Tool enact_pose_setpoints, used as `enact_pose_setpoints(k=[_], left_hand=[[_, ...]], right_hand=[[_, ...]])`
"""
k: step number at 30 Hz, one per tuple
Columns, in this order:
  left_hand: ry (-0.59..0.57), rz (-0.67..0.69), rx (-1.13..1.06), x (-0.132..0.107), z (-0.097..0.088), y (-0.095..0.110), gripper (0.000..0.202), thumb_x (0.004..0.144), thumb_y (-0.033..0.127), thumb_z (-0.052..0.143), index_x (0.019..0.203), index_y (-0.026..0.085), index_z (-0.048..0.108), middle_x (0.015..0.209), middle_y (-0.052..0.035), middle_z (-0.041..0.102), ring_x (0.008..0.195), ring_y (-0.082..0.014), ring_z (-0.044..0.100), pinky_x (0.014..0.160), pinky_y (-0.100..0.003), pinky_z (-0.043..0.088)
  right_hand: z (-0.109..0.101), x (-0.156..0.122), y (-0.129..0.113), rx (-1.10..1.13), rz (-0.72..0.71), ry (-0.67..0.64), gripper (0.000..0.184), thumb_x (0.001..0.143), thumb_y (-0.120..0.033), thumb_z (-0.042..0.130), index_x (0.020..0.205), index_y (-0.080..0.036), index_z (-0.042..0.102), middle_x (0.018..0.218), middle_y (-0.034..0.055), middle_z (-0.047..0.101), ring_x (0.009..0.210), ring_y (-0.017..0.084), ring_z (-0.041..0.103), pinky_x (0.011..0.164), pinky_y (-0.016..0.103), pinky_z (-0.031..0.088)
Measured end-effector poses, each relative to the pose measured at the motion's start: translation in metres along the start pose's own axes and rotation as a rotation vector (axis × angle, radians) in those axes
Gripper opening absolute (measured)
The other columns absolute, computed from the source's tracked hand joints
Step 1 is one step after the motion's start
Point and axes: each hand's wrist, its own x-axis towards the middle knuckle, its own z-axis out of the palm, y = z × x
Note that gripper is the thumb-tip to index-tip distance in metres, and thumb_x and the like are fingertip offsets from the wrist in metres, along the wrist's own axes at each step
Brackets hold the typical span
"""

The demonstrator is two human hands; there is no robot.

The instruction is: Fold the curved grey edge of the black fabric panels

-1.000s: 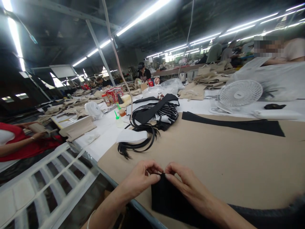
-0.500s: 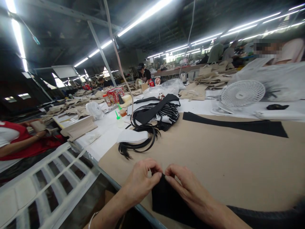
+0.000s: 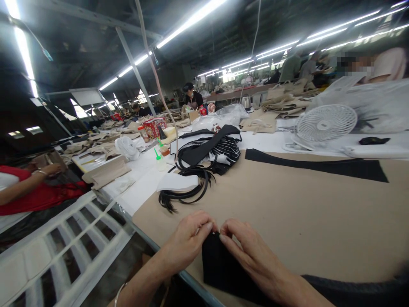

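- The top edge of a black piece (image 3: 217,262) is pinched by both hands, close to one corner.
- By the left hand (image 3: 187,238), the edge is held between thumb and bent fingertips; a bracelet (image 3: 118,295) is worn on this wrist.
- By the right hand (image 3: 251,245), the same edge is gripped just beside, with the fingers curled toward the thumb.
- The black piece is placed below the fingertips and between the two hands; its right part is covered by the right hand and forearm.
- Whether it is joined to the dark band (image 3: 348,288) at lower right cannot be told.
- Under the piece, a brown sheet (image 3: 287,213) is spread on the tabletop (image 3: 145,181).
- Beyond the hands, black strips (image 3: 191,199) are gathered near a white piece (image 3: 177,182).
- Farther right, a long black panel (image 3: 316,167) is laid flat, well apart from the hands.
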Motion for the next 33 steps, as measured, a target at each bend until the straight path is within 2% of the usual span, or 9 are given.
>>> enact_pose_setpoints(k=[3, 6, 13, 19, 23, 27, 30, 33], left_hand=[[-0.004, -0.012, 0.009, 0.000, 0.001, 0.001, 0.023, 0.091, 0.033, 0.049, 0.083, 0.018, 0.065, 0.084, -0.0005, 0.061, 0.084, -0.0146, 0.055, 0.077, -0.027, 0.040], [-0.022, -0.022, -0.014, 0.001, 0.004, 0.001, 0.010, 0.082, 0.028, 0.061, 0.084, 0.019, 0.066, 0.085, 0.0006, 0.063, 0.084, -0.0142, 0.056, 0.077, -0.025, 0.041], [0.000, 0.002, 0.014, 0.004, 0.006, 0.002, 0.010, 0.080, 0.018, 0.056, 0.075, 0.019, 0.063, 0.076, 0.0021, 0.060, 0.077, -0.0128, 0.055, 0.073, -0.025, 0.040], [-0.044, 0.014, 0.090, 0.004, 0.005, -0.001, 0.019, 0.091, 0.027, 0.045, 0.076, 0.020, 0.054, 0.081, 0.0008, 0.055, 0.084, -0.0144, 0.051, 0.077, -0.027, 0.037], [-0.077, -0.003, 0.053, 0.003, 0.007, -0.006, 0.027, 0.097, 0.033, 0.034, 0.076, 0.021, 0.048, 0.081, 0.0013, 0.050, 0.083, -0.0144, 0.048, 0.079, -0.028, 0.036], [-0.063, -0.048, 0.009, 0.003, 0.010, -0.004, 0.024, 0.093, 0.034, 0.042, 0.077, 0.020, 0.052, 0.080, 0.0017, 0.052, 0.081, -0.0140, 0.049, 0.076, -0.027, 0.036], [-0.033, -0.041, -0.011, 0.005, 0.012, -0.001, 0.014, 0.088, 0.028, 0.051, 0.078, 0.019, 0.057, 0.080, 0.0017, 0.056, 0.080, -0.0137, 0.051, 0.074, -0.026, 0.037], [-0.001, -0.030, -0.019, 0.007, 0.013, -0.002, 0.016, 0.086, 0.024, 0.051, 0.072, 0.019, 0.057, 0.074, 0.0020, 0.055, 0.076, -0.0132, 0.050, 0.072, -0.027, 0.036]], right_hand=[[0.000, 0.000, -0.001, 0.011, 0.009, 0.005, 0.023, 0.100, -0.031, 0.039, 0.085, -0.020, 0.052, 0.084, 0.0001, 0.054, 0.080, 0.018, 0.049, 0.076, 0.032, 0.032], [0.000, -0.001, 0.000, 0.010, 0.015, 0.010, 0.022, 0.099, -0.029, 0.039, 0.084, -0.020, 0.052, 0.085, -0.0002, 0.055, 0.081, 0.018, 0.048, 0.076, 0.032, 0.031], [0.002, -0.003, 0.002, -0.018, 0.030, -0.009, 0.022, 0.099, -0.029, 0.038, 0.083, -0.020, 0.050, 0.083, -0.0011, 0.054, 0.079, 0.017, 0.047, 0.077, 0.033, 0.029], [0.002, -0.001, 0.003, -0.033, 0.048, -0.013, 0.022, 0.100, -0.029, 0.039, 0.084, -0.020, 0.050, 0.085, -0.0006, 0.055, 0.080, 0.018, 0.047, 0.077, 0.033, 0.030], [0.002, -0.001, 0.004, -0.046, 0.062, -0.012, 0.021, 0.100, -0.028, 0.041, 0.084, -0.020, 0.051, 0.084, -0.0004, 0.055, 0.080, 0.018, 0.048, 0.077, 0.032, 0.031], [0.003, -0.001, 0.007, -0.069, 0.048, -0.001, 0.021, 0.101, -0.027, 0.040, 0.084, -0.020, 0.051, 0.083, -0.0009, 0.056, 0.078, 0.018, 0.048, 0.076, 0.032, 0.031], [0.003, -0.001, 0.008, -0.069, 0.039, -0.001, 0.021, 0.102, -0.027, 0.040, 0.084, -0.020, 0.051, 0.084, -0.0013, 0.056, 0.080, 0.017, 0.049, 0.077, 0.032, 0.032], [0.004, 0.000, 0.008, -0.069, 0.029, 0.002, 0.021, 0.101, -0.025, 0.041, 0.084, -0.020, 0.051, 0.084, -0.0019, 0.055, 0.080, 0.017, 0.049, 0.077, 0.031, 0.031]])
